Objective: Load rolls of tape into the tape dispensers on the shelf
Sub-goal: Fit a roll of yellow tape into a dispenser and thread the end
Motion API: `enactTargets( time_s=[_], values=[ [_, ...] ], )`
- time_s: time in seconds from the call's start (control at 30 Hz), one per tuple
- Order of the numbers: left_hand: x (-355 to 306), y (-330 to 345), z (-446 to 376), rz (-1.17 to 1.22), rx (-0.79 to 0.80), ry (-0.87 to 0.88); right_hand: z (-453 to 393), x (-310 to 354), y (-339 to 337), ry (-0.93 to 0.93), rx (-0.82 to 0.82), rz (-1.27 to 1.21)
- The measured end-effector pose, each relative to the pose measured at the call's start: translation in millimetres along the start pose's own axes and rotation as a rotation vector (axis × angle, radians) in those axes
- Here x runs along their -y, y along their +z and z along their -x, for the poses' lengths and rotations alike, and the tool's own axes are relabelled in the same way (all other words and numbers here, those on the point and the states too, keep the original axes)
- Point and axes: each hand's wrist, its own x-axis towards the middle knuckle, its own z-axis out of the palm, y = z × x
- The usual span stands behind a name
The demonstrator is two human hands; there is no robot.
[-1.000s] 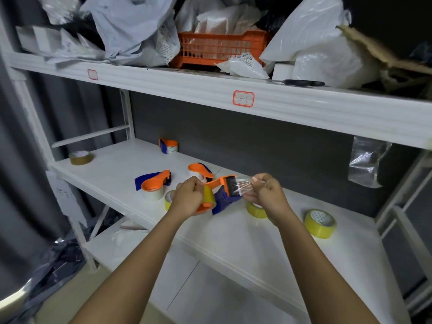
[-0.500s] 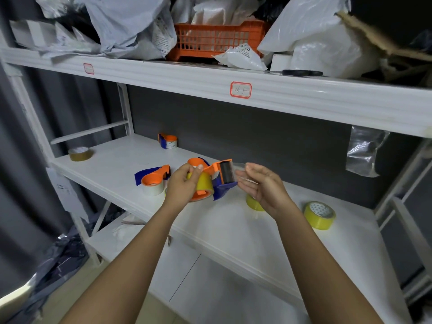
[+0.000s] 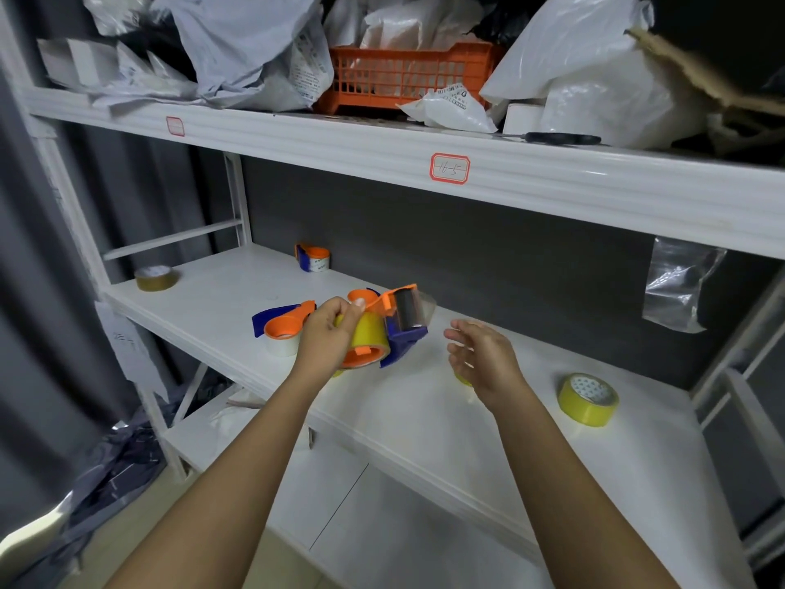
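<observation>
My left hand (image 3: 329,337) grips a tape dispenser (image 3: 384,329) above the middle shelf (image 3: 424,418), fingers curled round its orange body, thumb up on top. A yellow roll of tape (image 3: 367,333) sits on the dispenser's hub, and a strip of clear tape runs over the dark roller (image 3: 405,310) at the front, its loose end poking out past it. My right hand (image 3: 482,359) hangs just to the right of the dispenser, apart from it, fingers spread and relaxed, holding nothing.

On the shelf behind my left hand I see a second dispenser (image 3: 284,325), orange and blue, with a white roll in it. A third dispenser (image 3: 313,258) stands further back near the dark wall. A brown roll (image 3: 155,277) lies near the left end of the shelf, and a spare yellow roll (image 3: 588,399) lies flat to the right of my right hand. Another yellow roll peeks out under my right hand, mostly hidden.

On the upper shelf (image 3: 552,180) I see an orange basket (image 3: 403,76) among plastic bags, and scissors (image 3: 556,138) near the edge.
</observation>
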Motion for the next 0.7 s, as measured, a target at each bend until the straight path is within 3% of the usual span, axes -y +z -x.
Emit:
enactTargets(
  time_s=[0.17,0.23,0.4,0.7],
  values=[
    [0,0,1,0.002,-0.019,0.041,27,14,13,-0.529,-0.039,0.157],
    [1,0,2,0.013,-0.034,0.050,35,19,16,-0.649,-0.024,0.233],
    [1,1,2,-0.002,-0.056,0.075,42,20,23,-0.601,0.042,0.407],
    [0,-4,2,0.000,-0.072,0.128,38,19,33,-0.505,0.007,0.324]
  ],
)
